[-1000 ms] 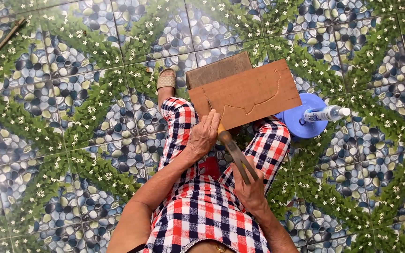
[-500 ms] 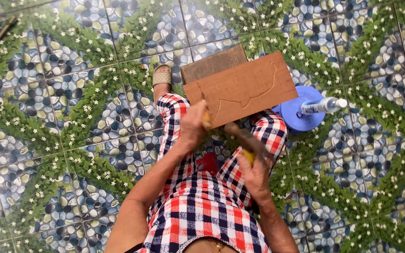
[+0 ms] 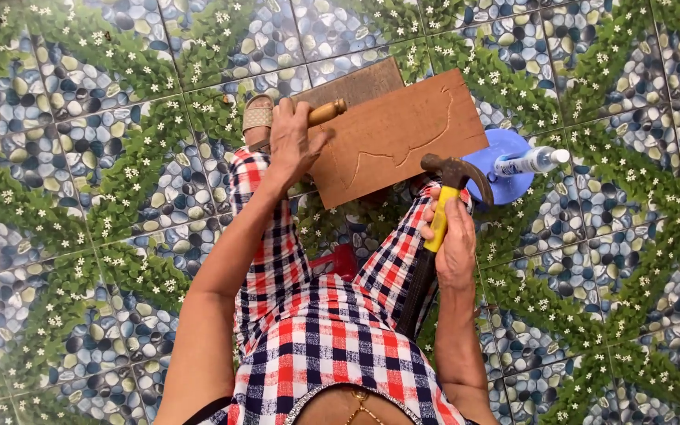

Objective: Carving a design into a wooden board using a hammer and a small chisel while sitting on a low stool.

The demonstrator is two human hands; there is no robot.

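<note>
The wooden board (image 3: 399,134) lies in the upper middle of the head view, propped across the person's knees over the patterned tile floor (image 3: 80,197), with a shallow line already cut into its face. It looks stiff, flat and fairly light, likely to skid unless braced; its edges seem the safest hold. The left hand (image 3: 291,142), left of the board, is closed around a chisel (image 3: 326,112) with a pale wooden handle, heel touching the board's near corner. The right hand (image 3: 454,244), centre right, is wrapped tight on a claw hammer (image 3: 449,193) with a yellow grip, head just off the board's lower right edge. A blue stool (image 3: 505,161) carrying a bottle (image 3: 530,161) stands just beside it.
</note>
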